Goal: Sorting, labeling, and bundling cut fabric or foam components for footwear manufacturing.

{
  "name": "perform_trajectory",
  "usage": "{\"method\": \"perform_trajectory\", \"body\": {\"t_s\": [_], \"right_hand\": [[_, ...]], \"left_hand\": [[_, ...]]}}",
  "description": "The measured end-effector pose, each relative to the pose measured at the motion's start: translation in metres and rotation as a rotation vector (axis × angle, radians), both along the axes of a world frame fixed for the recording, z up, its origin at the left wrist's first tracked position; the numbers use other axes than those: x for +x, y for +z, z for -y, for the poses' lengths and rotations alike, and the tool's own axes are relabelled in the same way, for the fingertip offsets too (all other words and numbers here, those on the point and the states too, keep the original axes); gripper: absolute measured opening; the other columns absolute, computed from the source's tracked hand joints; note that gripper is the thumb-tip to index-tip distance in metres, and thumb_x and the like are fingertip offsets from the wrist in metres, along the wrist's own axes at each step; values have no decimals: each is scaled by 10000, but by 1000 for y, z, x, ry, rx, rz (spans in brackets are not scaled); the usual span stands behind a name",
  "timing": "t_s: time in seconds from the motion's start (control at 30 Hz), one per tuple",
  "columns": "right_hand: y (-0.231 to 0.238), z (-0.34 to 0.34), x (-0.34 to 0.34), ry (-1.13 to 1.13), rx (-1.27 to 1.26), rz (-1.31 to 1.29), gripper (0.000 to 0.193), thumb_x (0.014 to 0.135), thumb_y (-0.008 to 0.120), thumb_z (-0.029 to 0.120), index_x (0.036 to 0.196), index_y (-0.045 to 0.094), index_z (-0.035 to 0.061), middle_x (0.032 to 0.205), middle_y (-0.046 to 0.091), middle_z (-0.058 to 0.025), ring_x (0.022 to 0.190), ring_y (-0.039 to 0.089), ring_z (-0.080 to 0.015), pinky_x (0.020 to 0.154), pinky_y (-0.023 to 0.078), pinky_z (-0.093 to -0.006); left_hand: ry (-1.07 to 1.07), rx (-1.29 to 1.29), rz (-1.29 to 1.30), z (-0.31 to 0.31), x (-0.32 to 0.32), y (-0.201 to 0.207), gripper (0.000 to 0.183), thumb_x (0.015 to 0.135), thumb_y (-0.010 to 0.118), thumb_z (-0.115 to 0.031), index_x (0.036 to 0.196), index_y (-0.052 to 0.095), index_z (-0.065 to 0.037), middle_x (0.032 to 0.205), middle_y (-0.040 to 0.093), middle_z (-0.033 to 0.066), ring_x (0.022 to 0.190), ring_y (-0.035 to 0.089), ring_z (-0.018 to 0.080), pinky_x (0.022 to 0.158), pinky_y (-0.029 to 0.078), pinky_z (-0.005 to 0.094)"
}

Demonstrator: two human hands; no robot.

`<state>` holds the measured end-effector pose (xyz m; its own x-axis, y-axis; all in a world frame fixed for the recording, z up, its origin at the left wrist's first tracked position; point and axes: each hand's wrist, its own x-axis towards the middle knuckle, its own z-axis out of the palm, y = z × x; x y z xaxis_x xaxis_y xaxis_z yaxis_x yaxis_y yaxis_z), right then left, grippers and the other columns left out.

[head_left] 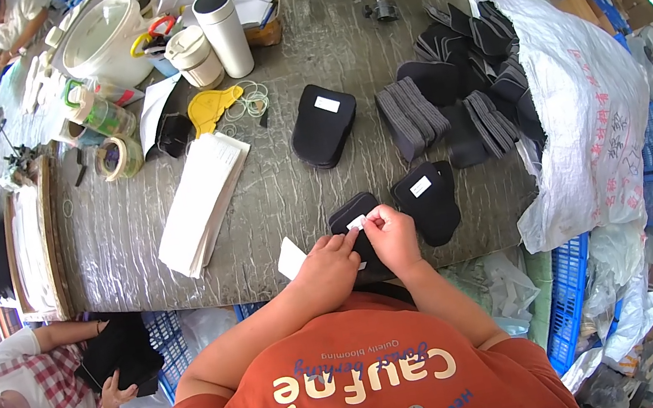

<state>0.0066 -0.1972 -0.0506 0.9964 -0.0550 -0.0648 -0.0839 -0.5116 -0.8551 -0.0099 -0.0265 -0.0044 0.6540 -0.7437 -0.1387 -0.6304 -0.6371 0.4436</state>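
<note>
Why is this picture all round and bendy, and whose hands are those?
There's no robot here, just a person in an orange shirt. A very wide camera on their head looks down, and it makes straight edges bend. Those are their own left hand and right hand. The right one pinches a small white piece over a black pad; the left fingers are close by. On the table lie more black pads and white paper.

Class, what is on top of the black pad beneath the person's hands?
A white label, touched by the left hand and right hand. Whatever else lies under them on the black pad is hidden.
</note>
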Motion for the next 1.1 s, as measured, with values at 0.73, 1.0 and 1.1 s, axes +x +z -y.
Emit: {"method": "perform_trajectory", "body": {"t_s": [0.73,1.0,1.1], "right_hand": [[7,2,28,-39,-151,-161,269,741,723,126,920,589,-24,777,628,-112,694,577,-198,687,493,-358],[-64,47,9,-48,-334,393,268,767,774,280,833,612,78,735,620,-130,682,601,-318,632,487,-397],[-53,43,21,-36,-403,435,216,764,772,233,807,598,114,729,614,-102,674,601,-307,614,474,-384]], "left_hand": [[87,-248,-42,10,24,-30,130,733,600,-178,711,652,-61,846,619,157,795,620,333,691,491,450],[179,-102,-31,17,29,-49,301,758,593,-215,940,669,13,991,617,185,973,587,346,758,505,428],[191,-121,113,10,31,-62,305,761,591,-210,952,663,18,985,615,187,972,587,348,769,502,429]]}}
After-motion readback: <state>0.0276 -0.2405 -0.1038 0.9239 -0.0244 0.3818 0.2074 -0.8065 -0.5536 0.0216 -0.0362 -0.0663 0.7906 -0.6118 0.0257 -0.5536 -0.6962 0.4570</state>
